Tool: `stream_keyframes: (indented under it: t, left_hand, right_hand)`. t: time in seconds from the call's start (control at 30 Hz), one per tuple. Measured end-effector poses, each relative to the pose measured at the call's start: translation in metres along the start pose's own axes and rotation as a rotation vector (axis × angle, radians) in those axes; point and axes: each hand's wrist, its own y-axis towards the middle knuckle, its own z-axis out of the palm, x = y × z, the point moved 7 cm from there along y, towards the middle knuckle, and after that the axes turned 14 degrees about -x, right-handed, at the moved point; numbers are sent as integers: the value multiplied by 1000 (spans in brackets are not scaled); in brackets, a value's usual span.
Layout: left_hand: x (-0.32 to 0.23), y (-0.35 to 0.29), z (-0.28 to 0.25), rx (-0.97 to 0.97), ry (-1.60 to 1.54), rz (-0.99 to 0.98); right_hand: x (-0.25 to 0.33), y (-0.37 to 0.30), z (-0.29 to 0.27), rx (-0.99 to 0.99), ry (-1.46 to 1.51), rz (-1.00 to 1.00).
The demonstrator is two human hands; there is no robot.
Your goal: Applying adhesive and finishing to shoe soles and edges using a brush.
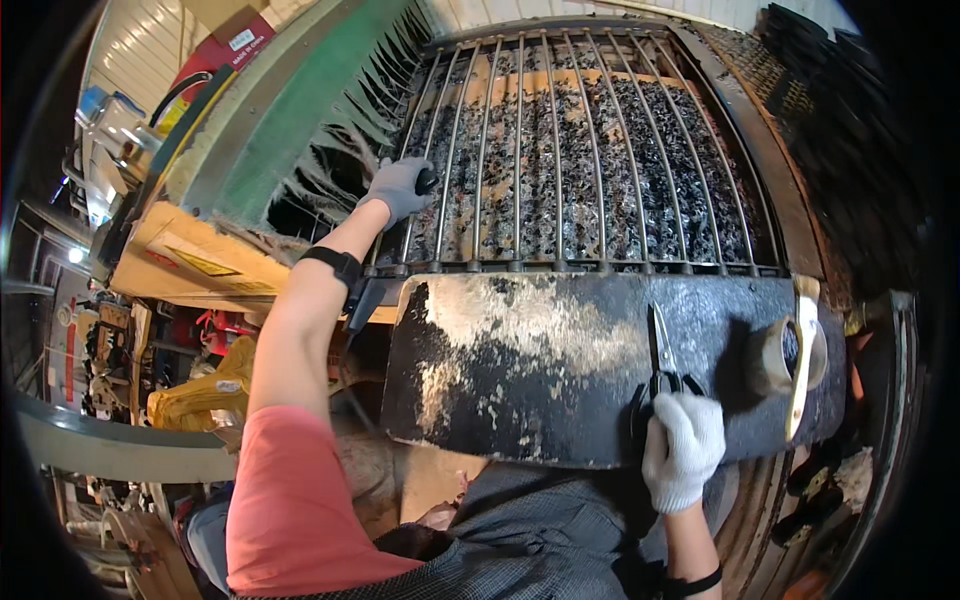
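Observation:
My left hand point(398, 190), in a grey glove, reaches to the left side of a grille of metal bars point(518, 150). Its fingers are closed around a small black piece point(427, 181), whose kind I cannot make out. Under the bars spreads a bed of many small, shiny black pieces point(625, 170). My right hand point(684, 450), in a white glove, is closed on the black handles of a pair of scissors point(661, 342). Their blades point away from me, over a worn black board point(520, 400) in front of the grille.
A cup point(770, 358) with a brush point(804, 350) across it stands at the board's right end. Left of the grille is a green panel point(285, 110) with a frayed fringe. Black strips point(840, 120) are piled at the far right. A yellow bag point(205, 390) lies at lower left.

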Motion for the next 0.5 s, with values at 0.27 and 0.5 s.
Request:
stream_keyframes:
  t: [0.27,0.5]
  left_hand:
    - [-97,-111,-235,-287,-1244,3]
    - [-258,-223,-246,330,-1743,104]
  right_hand:
    - [4,-19,-41,260,-242,219]
    - [-19,-66,-70,483,-677,188]
